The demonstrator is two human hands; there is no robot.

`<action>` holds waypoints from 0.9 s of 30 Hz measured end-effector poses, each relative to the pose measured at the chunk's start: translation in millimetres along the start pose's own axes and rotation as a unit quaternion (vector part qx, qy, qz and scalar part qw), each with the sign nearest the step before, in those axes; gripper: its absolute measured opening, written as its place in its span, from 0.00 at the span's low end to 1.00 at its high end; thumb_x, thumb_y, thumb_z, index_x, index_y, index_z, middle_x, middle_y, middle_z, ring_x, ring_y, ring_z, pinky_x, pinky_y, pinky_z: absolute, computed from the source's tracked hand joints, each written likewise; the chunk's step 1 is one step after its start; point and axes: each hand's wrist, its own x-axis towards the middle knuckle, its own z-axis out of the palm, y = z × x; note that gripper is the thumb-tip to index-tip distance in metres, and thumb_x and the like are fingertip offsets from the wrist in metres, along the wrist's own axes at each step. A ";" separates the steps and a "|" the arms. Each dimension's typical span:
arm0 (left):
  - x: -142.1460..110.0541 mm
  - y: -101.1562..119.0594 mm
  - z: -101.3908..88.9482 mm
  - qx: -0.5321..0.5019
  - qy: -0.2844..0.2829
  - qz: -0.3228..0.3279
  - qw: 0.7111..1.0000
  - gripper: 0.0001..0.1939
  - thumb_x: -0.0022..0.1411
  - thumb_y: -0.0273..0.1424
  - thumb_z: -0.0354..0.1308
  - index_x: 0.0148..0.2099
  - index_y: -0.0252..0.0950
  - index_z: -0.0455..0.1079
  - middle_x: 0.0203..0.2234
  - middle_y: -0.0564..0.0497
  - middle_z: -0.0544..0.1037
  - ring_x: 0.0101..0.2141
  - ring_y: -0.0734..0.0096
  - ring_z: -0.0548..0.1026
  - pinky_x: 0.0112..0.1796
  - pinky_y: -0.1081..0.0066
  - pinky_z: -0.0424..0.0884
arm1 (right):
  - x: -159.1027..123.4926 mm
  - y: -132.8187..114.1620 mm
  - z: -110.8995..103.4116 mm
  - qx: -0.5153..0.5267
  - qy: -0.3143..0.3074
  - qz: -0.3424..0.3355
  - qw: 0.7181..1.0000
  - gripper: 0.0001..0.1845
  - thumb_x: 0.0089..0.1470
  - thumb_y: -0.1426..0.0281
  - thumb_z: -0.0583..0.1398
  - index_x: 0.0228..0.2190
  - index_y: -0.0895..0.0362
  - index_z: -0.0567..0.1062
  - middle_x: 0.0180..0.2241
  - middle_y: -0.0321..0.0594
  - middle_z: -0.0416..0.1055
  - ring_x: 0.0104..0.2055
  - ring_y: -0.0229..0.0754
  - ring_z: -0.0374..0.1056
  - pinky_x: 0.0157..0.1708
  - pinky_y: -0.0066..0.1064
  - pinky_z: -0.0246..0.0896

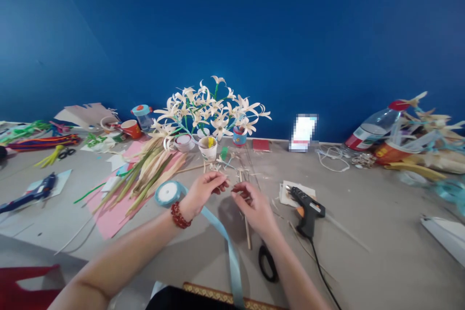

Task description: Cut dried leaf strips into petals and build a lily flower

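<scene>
My left hand (204, 191), with a red bead bracelet (180, 215) at its wrist, is closed in a pinch over the middle of the table. Facing it across a small gap, my right hand (253, 204) also has its fingers curled together. Whatever either hand pinches is too small to make out. A roll of light blue ribbon (169, 193) stands left of my left hand, its loose end (232, 261) running down to the front edge. Beneath my right hand lie thin sticks (247, 232) and black-handled scissors (268, 264), partly hidden by my forearm.
White handmade flowers (214, 111) stand in cups at the back. Dried husks (148, 174) lie on pink paper (105, 218) at left. A black glue gun (308, 210) with its cord rests at right, near a lit phone (303, 133). A second glue gun (41, 189) lies far left.
</scene>
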 end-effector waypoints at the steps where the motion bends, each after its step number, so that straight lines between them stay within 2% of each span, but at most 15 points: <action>1: -5.6 -0.6 0.0 -0.086 0.004 -0.040 0.995 0.14 0.63 0.40 0.56 0.38 0.33 0.74 0.31 0.48 0.79 0.29 0.73 0.74 0.32 0.74 0.68 | -0.2 0.5 3.4 0.031 -0.011 0.006 0.999 0.09 0.56 0.63 0.60 0.32 0.55 0.72 0.28 0.37 0.73 0.27 0.38 0.67 0.27 0.28 0.62; 3: -15.0 -2.1 0.3 -0.201 0.007 -0.089 0.976 0.12 0.59 0.39 0.61 0.35 0.33 0.75 0.29 0.49 0.78 0.29 0.74 0.73 0.33 0.74 0.67 | -0.1 0.2 7.1 0.094 -0.013 0.024 0.995 0.11 0.56 0.61 0.59 0.28 0.56 0.71 0.25 0.35 0.70 0.24 0.36 0.65 0.26 0.27 0.62; 5: -21.5 -3.8 0.8 -0.254 -0.002 -0.108 0.961 0.11 0.58 0.37 0.63 0.34 0.33 0.75 0.28 0.50 0.78 0.28 0.75 0.72 0.33 0.75 0.66 | 0.5 -1.3 7.7 0.141 -0.006 0.043 0.989 0.12 0.54 0.60 0.60 0.27 0.56 0.71 0.25 0.34 0.69 0.23 0.35 0.64 0.25 0.27 0.62; 11: -26.4 -10.5 3.3 -0.357 -0.014 -0.148 0.922 0.11 0.55 0.35 0.66 0.33 0.31 0.74 0.28 0.49 0.77 0.28 0.75 0.72 0.35 0.74 0.67 | 1.6 -2.6 8.0 0.192 -0.030 0.072 0.978 0.14 0.51 0.58 0.63 0.27 0.56 0.71 0.25 0.34 0.70 0.24 0.36 0.64 0.25 0.27 0.63; 16: -26.4 -16.2 3.8 -0.392 -0.010 -0.157 0.907 0.10 0.55 0.34 0.66 0.33 0.30 0.74 0.29 0.48 0.77 0.27 0.75 0.72 0.33 0.74 0.67 | 1.5 -2.0 11.0 0.195 -0.036 0.082 0.977 0.15 0.51 0.57 0.64 0.26 0.56 0.72 0.25 0.35 0.71 0.24 0.35 0.65 0.25 0.27 0.64; 18: -27.3 -17.0 1.8 -0.388 -0.025 -0.160 0.907 0.10 0.56 0.34 0.65 0.33 0.31 0.74 0.29 0.49 0.77 0.27 0.75 0.71 0.33 0.74 0.66 | 1.5 -2.1 11.5 0.198 -0.026 0.089 0.976 0.15 0.51 0.57 0.64 0.26 0.56 0.71 0.24 0.34 0.70 0.23 0.35 0.64 0.24 0.26 0.63; 22: -28.9 -11.9 -4.0 -0.336 -0.050 -0.135 0.931 0.11 0.59 0.36 0.62 0.31 0.31 0.74 0.27 0.50 0.75 0.29 0.74 0.70 0.33 0.74 0.65 | 0.1 -3.0 10.5 0.213 -0.018 0.134 0.968 0.16 0.49 0.58 0.65 0.25 0.56 0.70 0.21 0.32 0.68 0.21 0.33 0.63 0.21 0.24 0.61; 27: -31.0 -3.9 -5.8 -0.231 -0.089 -0.120 0.961 0.10 0.53 0.35 0.68 0.31 0.33 0.75 0.25 0.53 0.74 0.28 0.75 0.68 0.32 0.75 0.61 | -2.0 -3.7 10.3 0.197 -0.051 0.138 0.969 0.15 0.50 0.58 0.64 0.25 0.56 0.70 0.20 0.31 0.67 0.20 0.34 0.63 0.21 0.24 0.62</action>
